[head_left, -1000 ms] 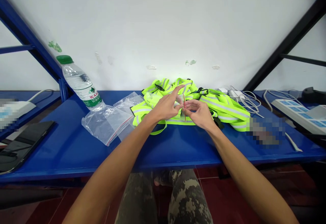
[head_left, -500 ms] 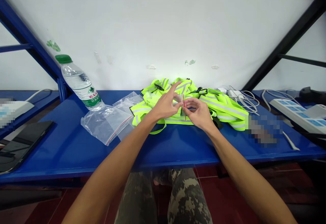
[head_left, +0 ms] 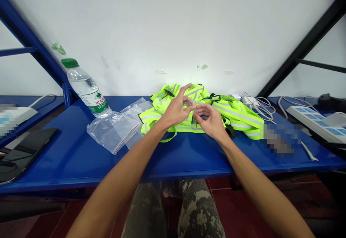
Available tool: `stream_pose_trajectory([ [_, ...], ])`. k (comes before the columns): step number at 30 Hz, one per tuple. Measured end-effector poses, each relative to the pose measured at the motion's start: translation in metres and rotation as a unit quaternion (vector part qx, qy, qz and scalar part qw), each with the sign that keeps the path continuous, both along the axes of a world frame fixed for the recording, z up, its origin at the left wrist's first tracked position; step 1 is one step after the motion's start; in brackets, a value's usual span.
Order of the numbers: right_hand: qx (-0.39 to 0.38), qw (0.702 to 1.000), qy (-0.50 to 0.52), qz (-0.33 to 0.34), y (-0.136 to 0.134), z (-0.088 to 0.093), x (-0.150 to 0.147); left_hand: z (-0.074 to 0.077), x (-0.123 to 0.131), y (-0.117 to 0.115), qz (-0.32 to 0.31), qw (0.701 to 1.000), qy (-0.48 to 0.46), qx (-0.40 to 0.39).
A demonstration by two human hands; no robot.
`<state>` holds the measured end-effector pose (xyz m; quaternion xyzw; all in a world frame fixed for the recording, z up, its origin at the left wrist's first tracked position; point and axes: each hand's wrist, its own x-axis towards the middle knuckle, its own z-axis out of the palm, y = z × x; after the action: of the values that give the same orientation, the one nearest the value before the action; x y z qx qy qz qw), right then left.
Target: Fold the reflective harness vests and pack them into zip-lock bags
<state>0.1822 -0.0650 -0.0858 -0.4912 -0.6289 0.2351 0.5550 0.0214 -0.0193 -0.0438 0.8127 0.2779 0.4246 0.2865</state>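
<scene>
Nearest bit first: the table's (head_left: 173, 164) front edge runs across the lower frame, with a decent band of blue top between it and the hands, so there's room to pull things back. Left of centre are some loose plastic bags (head_left: 108, 133), thin and probably slidey.

Dead centre is the zip bag (head_left: 194, 123) with the red strip, held over the straps. I'd guess it's super light, floppy and slick, so pinch near the red line, not the loose film. Right hand (head_left: 212, 120) has thumb and fingertips closed on it right there. Left hand (head_left: 177, 111) has its thumb up at the bag and index finger stuck out; can't tell if the others close behind it.

Underneath, the yellow straps (head_left: 238, 113) look soft and snaggy, buckles included. Further back, the wall (head_left: 173, 25) limits reach; bottle (head_left: 88, 92) sits left, cables (head_left: 266, 110) right.
</scene>
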Motion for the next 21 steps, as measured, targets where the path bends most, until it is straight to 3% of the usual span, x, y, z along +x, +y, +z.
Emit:
stream_pose_trajectory([
  [5, -0.001, 1.000, -0.005, 0.018, -0.003, 0.000, -0.001, 0.000, 0.001, 0.000, -0.005, 0.999, -0.027, -0.023],
  [10, -0.016, 0.999, 0.002, 0.036, -0.004, 0.000, -0.003, -0.002, 0.005, -0.002, 0.037, 0.999, -0.029, 0.014],
  [13, -0.010, 1.000, -0.005, 0.025, -0.003, 0.000, -0.002, -0.001, 0.003, -0.001, 0.028, 0.999, -0.008, 0.034],
  [21, 0.004, 1.000, -0.018, -0.005, 0.000, -0.001, 0.004, -0.004, -0.019, 0.008, 0.011, 0.965, 0.253, 0.066],
])
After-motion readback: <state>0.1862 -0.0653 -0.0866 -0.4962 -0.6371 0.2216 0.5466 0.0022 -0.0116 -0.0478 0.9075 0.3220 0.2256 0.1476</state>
